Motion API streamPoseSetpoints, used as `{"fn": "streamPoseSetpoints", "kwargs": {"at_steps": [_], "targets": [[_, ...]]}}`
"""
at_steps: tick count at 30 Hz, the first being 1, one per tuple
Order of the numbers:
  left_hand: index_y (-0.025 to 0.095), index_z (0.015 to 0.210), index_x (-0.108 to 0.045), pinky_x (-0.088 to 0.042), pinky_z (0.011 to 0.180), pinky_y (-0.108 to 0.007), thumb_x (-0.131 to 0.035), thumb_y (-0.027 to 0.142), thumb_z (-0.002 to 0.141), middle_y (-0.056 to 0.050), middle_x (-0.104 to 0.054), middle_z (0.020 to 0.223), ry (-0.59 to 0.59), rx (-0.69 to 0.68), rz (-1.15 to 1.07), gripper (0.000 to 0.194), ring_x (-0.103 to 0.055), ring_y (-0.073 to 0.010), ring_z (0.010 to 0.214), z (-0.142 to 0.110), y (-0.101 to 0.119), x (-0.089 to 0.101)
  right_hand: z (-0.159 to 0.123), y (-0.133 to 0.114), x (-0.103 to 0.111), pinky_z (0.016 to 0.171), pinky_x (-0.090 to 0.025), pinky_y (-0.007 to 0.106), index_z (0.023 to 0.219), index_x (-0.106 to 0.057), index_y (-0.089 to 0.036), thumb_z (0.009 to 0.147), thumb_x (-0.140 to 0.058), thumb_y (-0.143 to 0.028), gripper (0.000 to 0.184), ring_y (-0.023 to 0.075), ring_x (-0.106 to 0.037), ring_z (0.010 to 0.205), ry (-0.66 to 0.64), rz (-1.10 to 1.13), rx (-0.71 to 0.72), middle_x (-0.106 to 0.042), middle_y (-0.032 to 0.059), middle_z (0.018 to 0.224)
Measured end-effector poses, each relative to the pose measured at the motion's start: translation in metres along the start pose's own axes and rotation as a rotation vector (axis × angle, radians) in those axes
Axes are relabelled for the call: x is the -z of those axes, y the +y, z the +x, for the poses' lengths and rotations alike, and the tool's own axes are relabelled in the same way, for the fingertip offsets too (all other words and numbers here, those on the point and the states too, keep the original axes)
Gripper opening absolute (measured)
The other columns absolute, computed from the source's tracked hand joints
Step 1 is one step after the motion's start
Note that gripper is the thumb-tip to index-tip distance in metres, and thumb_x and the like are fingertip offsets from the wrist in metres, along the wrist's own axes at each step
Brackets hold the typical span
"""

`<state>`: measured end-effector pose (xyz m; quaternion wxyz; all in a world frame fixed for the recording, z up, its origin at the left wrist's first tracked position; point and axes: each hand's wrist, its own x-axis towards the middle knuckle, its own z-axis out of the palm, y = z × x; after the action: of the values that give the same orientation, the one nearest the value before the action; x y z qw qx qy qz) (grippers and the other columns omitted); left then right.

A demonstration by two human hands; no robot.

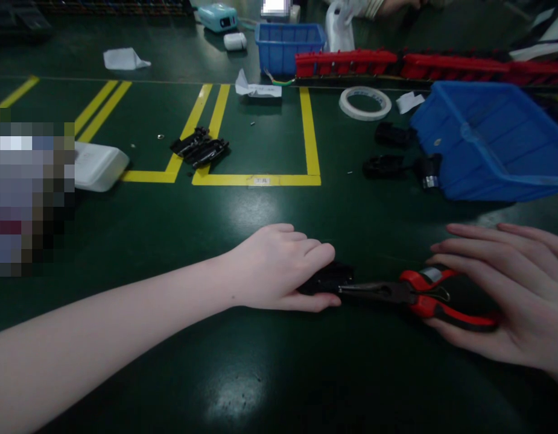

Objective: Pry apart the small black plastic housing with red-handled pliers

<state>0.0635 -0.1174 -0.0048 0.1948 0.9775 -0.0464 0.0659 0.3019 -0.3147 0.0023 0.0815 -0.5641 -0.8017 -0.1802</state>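
My left hand (283,268) lies on the dark green table (260,361) with its fingers curled round a small black plastic part (330,278). The tips of red-handled long-nose pliers (414,294) reach into that part. My right hand (500,295) cups the red handles from the right. Its fingers are stretched out and spread over the pliers, the lower handle resting against the palm and thumb side.
Yellow tape lines mark boxes on the table; a few black parts (199,147) lie on one. More black parts (387,166) sit beside a tilted blue bin (496,141). Farther back are a tape roll (365,102), a small blue basket (288,45), red rails (396,63) and a white tray (98,166).
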Motion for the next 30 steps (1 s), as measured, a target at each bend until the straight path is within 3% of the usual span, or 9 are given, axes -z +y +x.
{"fn": "streamPoseSetpoints", "kwargs": {"at_steps": [5,12,20,30], "targets": [[0.015,0.087,-0.057,-0.038,0.055,-0.025,-0.055,0.050,0.088,0.002,-0.062,0.071,0.020,-0.016,0.000,0.035,-0.056,-0.0128,0.058,0.001,-0.001,0.000,0.000,0.002,-0.001,0.091,-0.039,0.057,0.105,-0.054,-0.015,0.075,-0.060,-0.045,0.043,0.0367,-0.058,0.101,0.015,-0.026,0.034,-0.062,0.0188,0.101],[0.016,0.086,-0.057,-0.038,0.056,-0.025,-0.055,0.051,0.088,0.002,-0.063,0.072,-0.002,-0.003,0.039,0.035,-0.057,-0.0130,0.060,0.000,0.000,-0.001,0.000,-0.007,-0.001,0.101,-0.036,0.053,0.104,-0.054,-0.021,0.081,-0.055,-0.046,0.034,0.0311,-0.059,0.107,0.001,0.072,-0.145,-0.065,0.0121,0.103],[0.016,0.086,-0.057,-0.040,0.057,-0.025,-0.057,0.049,0.088,0.002,-0.063,0.072,0.010,-0.008,0.026,0.034,-0.058,-0.0130,0.061,0.000,0.000,-0.001,0.002,-0.001,-0.005,0.093,-0.038,0.055,0.104,-0.056,-0.012,0.072,-0.058,-0.050,0.050,0.0344,-0.059,0.096,0.042,-0.039,0.052,-0.062,0.0199,0.100],[0.016,0.085,-0.057,-0.039,0.055,-0.026,-0.057,0.050,0.087,0.002,-0.062,0.070,0.021,-0.003,0.034,0.035,-0.056,-0.0129,0.058,0.001,0.000,-0.001,0.001,0.005,-0.005,0.090,-0.038,0.056,0.105,-0.056,-0.011,0.072,-0.058,-0.048,0.050,0.0351,-0.057,0.094,0.055,-0.034,0.071,-0.063,0.0204,0.097]]}}
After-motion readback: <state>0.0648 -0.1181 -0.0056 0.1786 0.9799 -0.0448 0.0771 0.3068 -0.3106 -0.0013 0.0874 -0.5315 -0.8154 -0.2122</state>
